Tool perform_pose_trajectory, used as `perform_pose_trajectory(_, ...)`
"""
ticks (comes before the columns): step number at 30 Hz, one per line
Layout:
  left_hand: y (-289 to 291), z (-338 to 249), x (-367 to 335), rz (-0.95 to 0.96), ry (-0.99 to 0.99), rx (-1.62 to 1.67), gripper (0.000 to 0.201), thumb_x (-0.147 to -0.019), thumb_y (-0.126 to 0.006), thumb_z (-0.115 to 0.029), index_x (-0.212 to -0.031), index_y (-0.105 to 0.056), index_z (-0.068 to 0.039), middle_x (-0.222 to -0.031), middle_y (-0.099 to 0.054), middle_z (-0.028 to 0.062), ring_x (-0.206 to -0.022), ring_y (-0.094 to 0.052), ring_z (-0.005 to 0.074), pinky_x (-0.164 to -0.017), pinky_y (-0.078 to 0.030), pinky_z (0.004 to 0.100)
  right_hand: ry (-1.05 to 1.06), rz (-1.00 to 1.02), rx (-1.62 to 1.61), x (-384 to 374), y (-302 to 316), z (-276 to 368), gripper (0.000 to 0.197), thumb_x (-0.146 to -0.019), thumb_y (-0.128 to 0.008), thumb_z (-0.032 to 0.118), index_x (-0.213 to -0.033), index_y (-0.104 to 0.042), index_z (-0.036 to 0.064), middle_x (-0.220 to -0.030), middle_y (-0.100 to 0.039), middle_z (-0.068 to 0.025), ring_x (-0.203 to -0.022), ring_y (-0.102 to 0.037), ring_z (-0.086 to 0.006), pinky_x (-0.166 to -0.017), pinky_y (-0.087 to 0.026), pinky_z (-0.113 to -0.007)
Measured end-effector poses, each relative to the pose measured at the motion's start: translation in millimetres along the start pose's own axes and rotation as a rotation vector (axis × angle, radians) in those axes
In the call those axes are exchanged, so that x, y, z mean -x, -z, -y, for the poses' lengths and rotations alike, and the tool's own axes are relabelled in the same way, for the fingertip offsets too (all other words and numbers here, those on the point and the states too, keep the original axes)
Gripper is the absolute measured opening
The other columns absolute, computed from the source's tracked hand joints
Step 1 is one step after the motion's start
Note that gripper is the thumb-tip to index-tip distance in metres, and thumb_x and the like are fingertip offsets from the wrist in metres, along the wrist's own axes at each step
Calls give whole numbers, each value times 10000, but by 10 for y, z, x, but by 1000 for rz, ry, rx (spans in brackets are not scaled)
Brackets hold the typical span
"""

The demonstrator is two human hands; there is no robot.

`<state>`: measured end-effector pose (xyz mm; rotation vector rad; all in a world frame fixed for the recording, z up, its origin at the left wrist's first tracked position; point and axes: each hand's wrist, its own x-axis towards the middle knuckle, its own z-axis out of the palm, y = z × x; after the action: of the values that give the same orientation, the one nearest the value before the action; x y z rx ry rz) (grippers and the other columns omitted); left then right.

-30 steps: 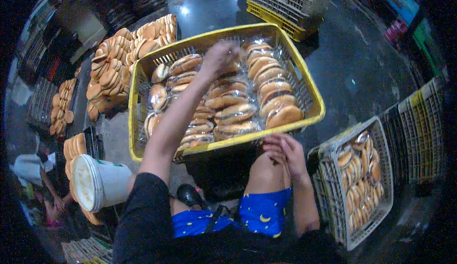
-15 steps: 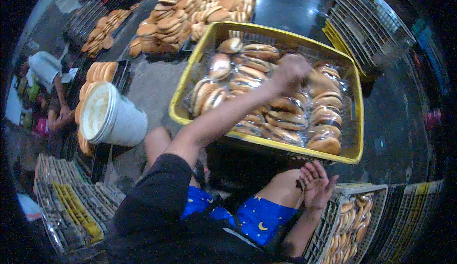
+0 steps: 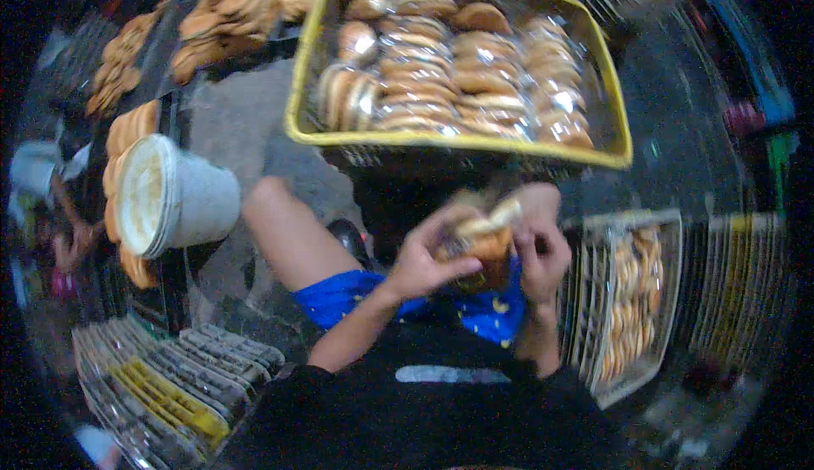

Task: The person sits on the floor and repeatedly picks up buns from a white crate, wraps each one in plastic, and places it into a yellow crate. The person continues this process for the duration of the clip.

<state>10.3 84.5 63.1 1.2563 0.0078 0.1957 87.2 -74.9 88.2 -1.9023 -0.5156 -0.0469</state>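
Above my lap, my left hand (image 3: 424, 258) holds a small clear bag of bread buns (image 3: 476, 248), thumb along the near side and fingers behind. My right hand (image 3: 541, 254) is closed at the right end of this bag, its thumb and fingers pinched together; motion blur hides the exact grip. Just beyond both hands stands the yellow-rimmed crate (image 3: 458, 140), packed with rows of bagged buns (image 3: 415, 75) under shiny clear plastic.
A white bucket (image 3: 199, 205) lies tilted at the left by a row of buns (image 3: 129, 143). Loose buns (image 3: 229, 16) are heaped at the far left. Another crate of buns (image 3: 678, 258) sits at my right, and stacked racks (image 3: 170, 385) at the near left. Another person's hand (image 3: 75, 245) shows at the far left.
My left hand has come back from over the crate and now holds a bag of buns above my lap. My right hand has risen from beside my knee and closed at that bag. The view has shifted.
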Motion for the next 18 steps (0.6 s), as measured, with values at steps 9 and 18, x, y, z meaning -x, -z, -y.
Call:
perform_pose_trajectory(9,204,-179,112,208,336,293,582,-658,-707,-156,-1157,-449,-1,-1217,-422,135,-1125,-403,208,-941,-311,319,-549,566,-1526,109,-55,5,218,-881,-418,213,-901,-513,17,-851,-539,-29,-788,-504,-98,-694,-409,-212)
perform_pose_trajectory(18,162,-222,196,-50,130,238,402,-641,-712,-24,-1004,-542,8,-1055,-544,112,-968,-520,157,-865,-395,283,-424,316,-393,141,-301,231,292,-873,-459,269,-900,-574,2,-899,-583,-42,-835,-538,-151,-783,-409,-263)
